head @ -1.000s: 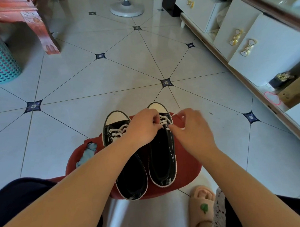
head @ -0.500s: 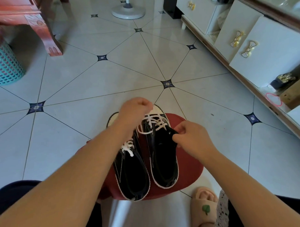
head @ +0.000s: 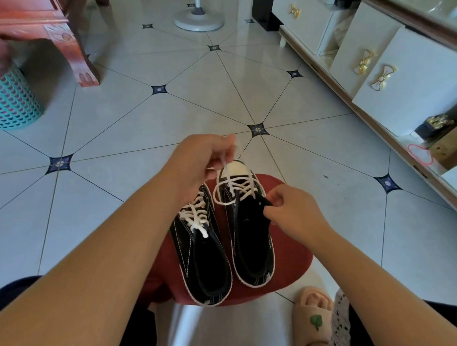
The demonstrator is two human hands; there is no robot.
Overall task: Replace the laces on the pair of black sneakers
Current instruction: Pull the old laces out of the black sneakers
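No writing can be read (the sneakers' heel tags (head: 267, 276) are too small).

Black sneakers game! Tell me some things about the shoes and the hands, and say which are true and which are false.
1. Both black sneakers sit on the red stool. True.
2. The left-hand grip pinches a white lace. True.
3. The right-hand grip lies flat on the floor. False: it holds the edge of the right-side sneaker.
4. The sneakers have nothing threaded in them. False: both are laced in white.
5. The basket at far left is teal. True.
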